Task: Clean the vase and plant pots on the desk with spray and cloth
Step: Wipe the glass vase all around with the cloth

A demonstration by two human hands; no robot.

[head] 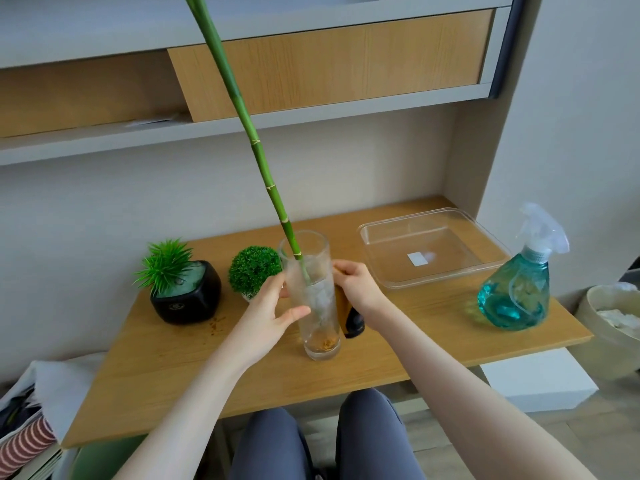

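A tall glass vase [317, 299] holding a bamboo stalk [242, 123] stands near the worktop's [398, 344] front edge. The left hand [266, 315] curls around its side; the right hand [356, 287] seems to grip a cloth [341, 306] behind it. Wiping appears underway; next, turn the vase steadily. The spray [517, 289] stands near the right edge.

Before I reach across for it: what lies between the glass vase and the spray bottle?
In the head view, a clear plastic tray lies between glass vase and spray bottle, set further back.

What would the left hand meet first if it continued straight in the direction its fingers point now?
The left hand already touches the glass vase. Its fingers point right, so beyond the vase probably the right hand; depth is unclear.
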